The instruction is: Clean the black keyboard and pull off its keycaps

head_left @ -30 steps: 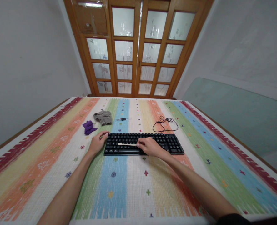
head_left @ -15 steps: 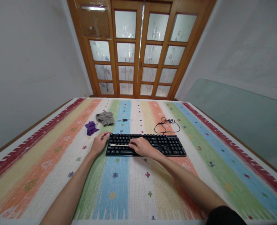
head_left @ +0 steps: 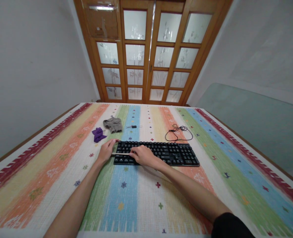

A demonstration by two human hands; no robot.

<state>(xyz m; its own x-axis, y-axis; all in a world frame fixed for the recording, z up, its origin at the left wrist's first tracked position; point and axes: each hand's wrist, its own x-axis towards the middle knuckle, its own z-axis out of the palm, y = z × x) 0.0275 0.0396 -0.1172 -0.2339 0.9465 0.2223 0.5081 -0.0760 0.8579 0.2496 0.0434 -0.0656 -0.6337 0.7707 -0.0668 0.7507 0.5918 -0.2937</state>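
A black full-size keyboard (head_left: 180,154) lies flat on the striped tablecloth before me. At its upper left corner, the fingers of my left hand (head_left: 106,151) are closed on the edge. My right hand (head_left: 143,154) is above the left-middle keys, pinching a thin pale stick (head_left: 121,154) with a slightly thicker far end. The stick lies level over the left keys, its tip reaching just past the keyboard's left edge, close to my left hand. What the tip is made of is too small to tell.
Behind the keyboard are a crumpled grey cloth item (head_left: 113,124), a purple cloth (head_left: 98,135) and a small black piece with wire loops (head_left: 134,126). The keyboard's black cable (head_left: 178,132) lies coiled at the back right. A wooden glazed door (head_left: 148,71) stands beyond the table.
My right hand has slid left along the keys with the stick, whose tip now extends past the keyboard's left edge. My left hand stays at the corner. The view has shifted slightly.
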